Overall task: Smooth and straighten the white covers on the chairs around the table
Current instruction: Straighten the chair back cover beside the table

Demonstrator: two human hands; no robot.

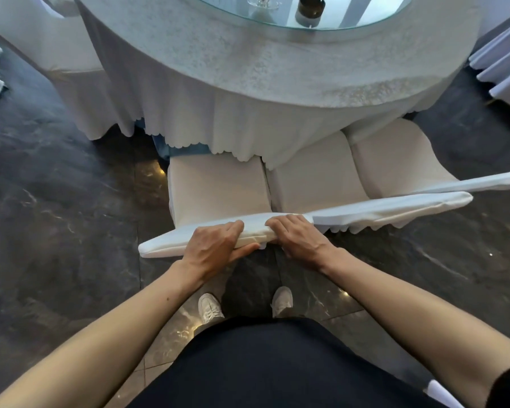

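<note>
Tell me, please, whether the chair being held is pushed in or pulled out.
Pushed in: the tablecloth hem overlaps the front of the chair seat.

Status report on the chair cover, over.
Left hand and right hand grip the chair cover along the backrest top. Cover creased between them. Neighbouring chair close on the right.

White chair covers (218, 187), speckled white tablecloth (277, 72), dark veined marble floor (56, 216).

no readable txt, labels, brands or nos. anywhere in view.
</note>
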